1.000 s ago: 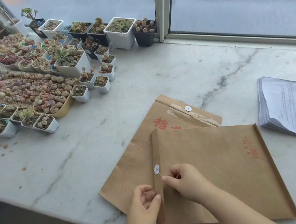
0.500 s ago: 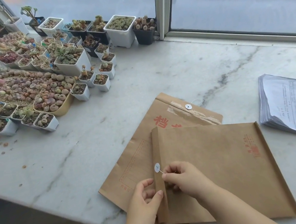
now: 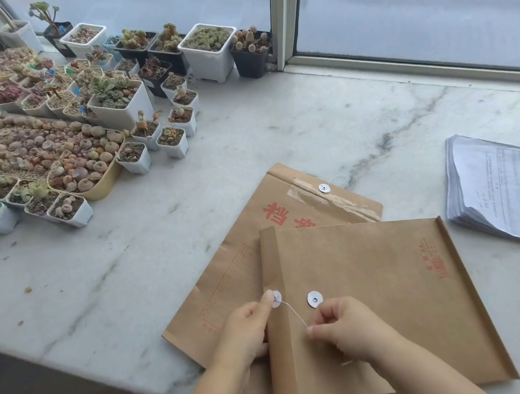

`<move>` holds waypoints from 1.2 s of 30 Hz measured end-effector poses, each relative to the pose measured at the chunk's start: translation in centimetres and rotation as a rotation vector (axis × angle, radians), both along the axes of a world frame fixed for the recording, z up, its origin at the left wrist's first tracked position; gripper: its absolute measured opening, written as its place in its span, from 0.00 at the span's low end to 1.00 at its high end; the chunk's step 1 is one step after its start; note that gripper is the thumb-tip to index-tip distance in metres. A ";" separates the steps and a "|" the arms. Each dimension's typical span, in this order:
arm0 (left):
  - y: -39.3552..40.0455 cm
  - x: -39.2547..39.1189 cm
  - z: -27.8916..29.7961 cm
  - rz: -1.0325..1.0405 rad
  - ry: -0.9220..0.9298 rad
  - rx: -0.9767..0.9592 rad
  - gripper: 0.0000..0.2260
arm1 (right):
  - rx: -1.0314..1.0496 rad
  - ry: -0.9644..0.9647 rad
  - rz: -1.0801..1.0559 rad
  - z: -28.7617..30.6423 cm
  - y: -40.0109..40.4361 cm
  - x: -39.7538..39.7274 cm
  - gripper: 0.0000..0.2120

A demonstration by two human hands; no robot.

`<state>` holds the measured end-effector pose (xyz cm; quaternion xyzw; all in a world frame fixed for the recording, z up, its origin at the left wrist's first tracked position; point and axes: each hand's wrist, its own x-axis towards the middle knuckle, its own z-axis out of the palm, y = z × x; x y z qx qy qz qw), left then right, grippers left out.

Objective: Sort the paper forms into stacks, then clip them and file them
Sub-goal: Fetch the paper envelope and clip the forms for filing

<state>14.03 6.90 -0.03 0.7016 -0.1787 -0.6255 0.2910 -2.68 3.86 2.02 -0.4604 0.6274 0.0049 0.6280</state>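
The top envelope [image 3: 368, 298] lies on the marble counter [image 3: 127, 267] right under both hands, overlapping a second envelope [image 3: 243, 250] that reaches away beyond the left hand [image 3: 246, 328]. That hand's thumb presses the flap's white button [image 3: 276, 298], fingers curled over the flap edge, while the right hand [image 3: 342, 326] pinches the thin string [image 3: 293, 313] running from it. A stack of paper forms [image 3: 514, 189] lies well beyond the right hand.

My top envelope [image 3: 385, 296] covers most of the lower envelope [image 3: 230, 275], so its red title is half hidden. The form stack [image 3: 514, 192] at the table's right edge is cut off, its print too small to read. My left hand [image 3: 245, 330] hides its own fingertips behind the flap.
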 end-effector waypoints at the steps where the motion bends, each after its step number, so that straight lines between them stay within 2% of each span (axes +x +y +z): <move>1: -0.2 -0.2 -0.4 -0.020 -0.036 -0.023 0.17 | -0.021 0.027 0.044 -0.1 0.1 -0.1 0.08; 3: -0.5 -0.5 -0.9 -0.065 -0.085 -0.074 0.16 | -0.109 0.101 0.116 -0.2 0.2 -0.5 0.08; 6: -0.7 -1.1 -0.8 -0.073 -0.037 -0.103 0.06 | -0.173 0.148 0.061 -0.1 0.0 -1.8 0.10; 9: -0.5 -1.7 -0.5 -0.071 -0.068 -0.111 0.07 | -0.163 0.165 -0.042 -0.3 -0.3 -3.7 0.14; 12: -0.1 -2.2 -0.1 0.011 0.014 -0.133 0.06 | -0.193 0.269 0.002 -0.8 -0.8 -4.9 0.13; 16: 0.6 -2.8 1.1 0.066 0.055 -0.241 0.03 | -0.130 0.308 0.123 -0.5 -1.9 -5.3 0.12; 19: 1.2 -3.1 2.2 0.037 0.097 -0.298 0.05 | -0.211 0.346 0.189 0.5 -3.7 -5.0 0.10; 21: 1.5 -3.3 2.9 0.010 0.108 -0.334 0.05 | -0.324 0.375 0.222 1.4 -5.3 -4.4 0.10; 23: 1.7 -3.5 3.5 -0.001 0.090 -0.349 0.11 | -0.445 0.365 0.285 2.7 -6.3 -2.8 0.10; 26: 1.6 -3.6 4.3 -0.002 0.020 -0.368 0.16 | -0.602 0.270 0.446 4.9 -5.6 0.1 0.06; 27: 1.4 -3.2 4.3 -0.006 -0.017 -0.378 0.20 | -0.692 0.252 0.527 5.5 -4.6 0.7 0.06; 29: 0.9 -2.4 4.9 0.004 -0.048 -0.396 0.23 | -1.024 0.277 0.647 6.1 -2.0 0.9 0.09; 33: -0.2 -2.4 7.9 0.045 0.003 -0.391 0.15 | -1.492 0.258 0.483 4.4 2.1 -2.4 0.07; 36: -0.9 -3.7 9.9 0.064 0.024 -0.363 0.11 | -1.632 0.325 0.397 2.8 4.5 -5.3 0.15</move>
